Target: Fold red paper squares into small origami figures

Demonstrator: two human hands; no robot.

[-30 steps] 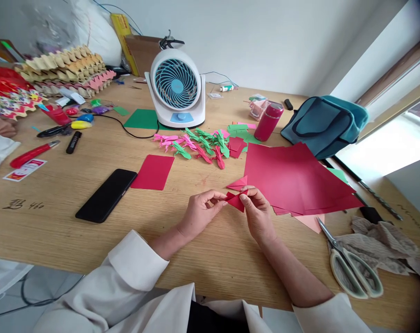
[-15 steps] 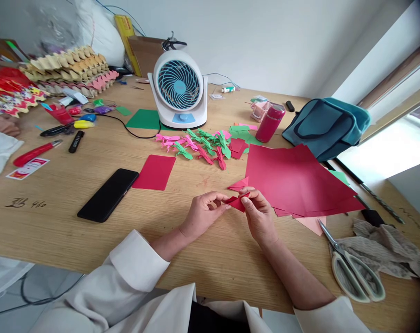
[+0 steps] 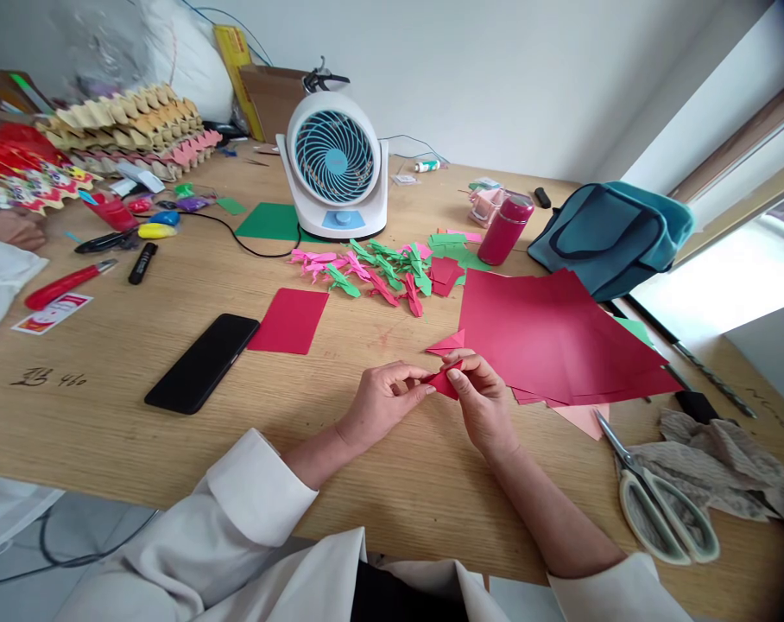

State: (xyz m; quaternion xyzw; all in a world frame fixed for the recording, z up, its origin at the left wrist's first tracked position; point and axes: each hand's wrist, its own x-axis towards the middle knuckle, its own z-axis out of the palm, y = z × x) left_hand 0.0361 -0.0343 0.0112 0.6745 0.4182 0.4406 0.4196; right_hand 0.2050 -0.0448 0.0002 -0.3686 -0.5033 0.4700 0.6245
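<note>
Between my two hands is a small folded piece of red paper (image 3: 445,383), held just above the wooden table. My left hand (image 3: 385,402) pinches its left corner between thumb and fingers. The right side is gripped by my right hand (image 3: 481,399), thumb in front and fingers behind, which hide part of the folds. Right behind my fingers lies a folded red paper triangle (image 3: 446,344). Large red sheets (image 3: 553,337) are spread to the right of my right hand. Farther back sits a heap of folded green, pink and red paper pieces (image 3: 379,268).
A black phone (image 3: 202,364) and a red paper rectangle (image 3: 289,320) lie to the left. Scissors (image 3: 657,497) rest on a crumpled cloth at right. Behind stand a fan (image 3: 333,164), a red bottle (image 3: 505,228) and a teal bag (image 3: 612,238). Another person's hand (image 3: 9,231) shows far left.
The held red paper has been turned and pressed slightly, its shape now more pointed at the top right. My left fingers have shifted a little to the right along it.
</note>
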